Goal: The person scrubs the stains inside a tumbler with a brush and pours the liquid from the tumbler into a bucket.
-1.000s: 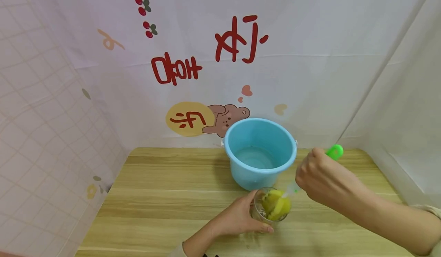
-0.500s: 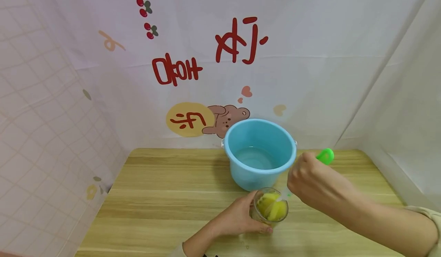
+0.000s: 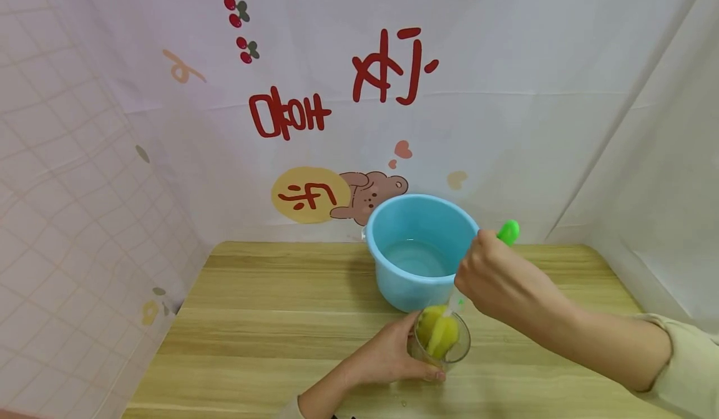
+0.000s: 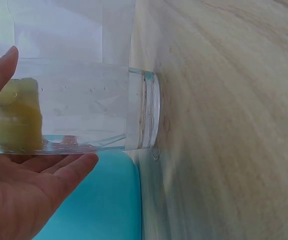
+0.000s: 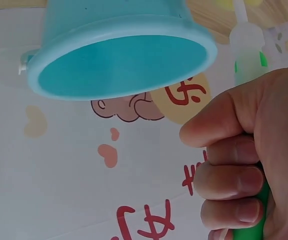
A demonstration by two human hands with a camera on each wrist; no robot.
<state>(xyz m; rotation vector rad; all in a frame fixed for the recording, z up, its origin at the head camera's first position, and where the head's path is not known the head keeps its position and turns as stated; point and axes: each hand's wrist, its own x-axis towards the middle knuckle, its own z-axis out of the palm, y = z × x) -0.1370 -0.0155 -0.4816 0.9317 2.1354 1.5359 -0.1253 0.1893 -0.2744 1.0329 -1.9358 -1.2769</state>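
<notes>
A clear drinking glass (image 4: 94, 107) stands on the table in front of the bucket, its base on the wood. My left hand (image 3: 390, 353) grips it from the left, thumb on the near side and fingers round the far side. My right hand (image 3: 505, 275) is wrapped round the green handle (image 5: 251, 232) of a sponge cup brush. The brush's yellow sponge head (image 3: 437, 331) sits in the upper part of the glass, against its left side. A whitish neck (image 5: 247, 42) joins handle and sponge. Below the sponge, the left wrist view shows droplets on the glass wall.
A light blue bucket (image 3: 387, 269) with some water in it stands just behind the glass, close to my right hand. Behind the wooden table (image 3: 253, 319) hangs a printed white cloth (image 3: 505, 132). Small water drops (image 3: 403, 403) lie near the table's front.
My right hand has moved left with the brush, whose handle now stands steeper. The sponge has shifted from the right to the left side of the glass. The left hand and glass have stayed put.
</notes>
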